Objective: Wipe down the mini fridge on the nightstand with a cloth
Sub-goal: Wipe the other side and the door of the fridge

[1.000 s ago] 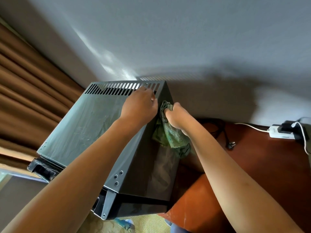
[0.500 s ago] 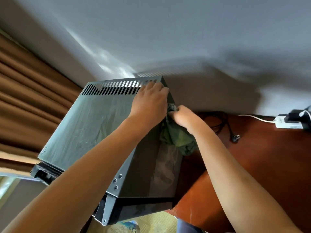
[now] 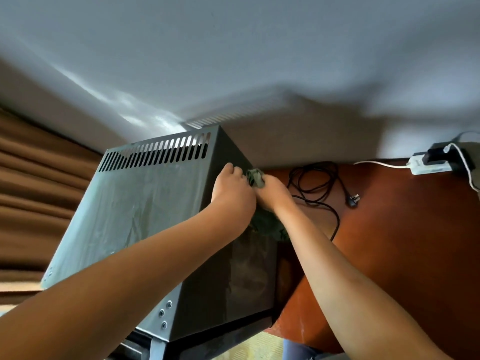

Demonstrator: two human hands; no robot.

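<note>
Gripping a bunched green cloth, the right hand pressed it against the dark right side of the mini fridge, high up near the far top corner. More of the cloth hung below the wrist against the same side panel. The left hand lay on the top right edge of the fridge just beside the right hand, fingers curled over the edge onto the side; whether they also touched the cloth could not be told. The fridge stood on the left part of a reddish-brown nightstand, its grey top streaked and a row of vent slots along its far edge. A black power cord lay coiled on the worktop to the right of the fridge, its plug loose on the wood. At the far right a white power strip sat against the wall with a black adapter in it. Brown curtains hung on the left.
</note>
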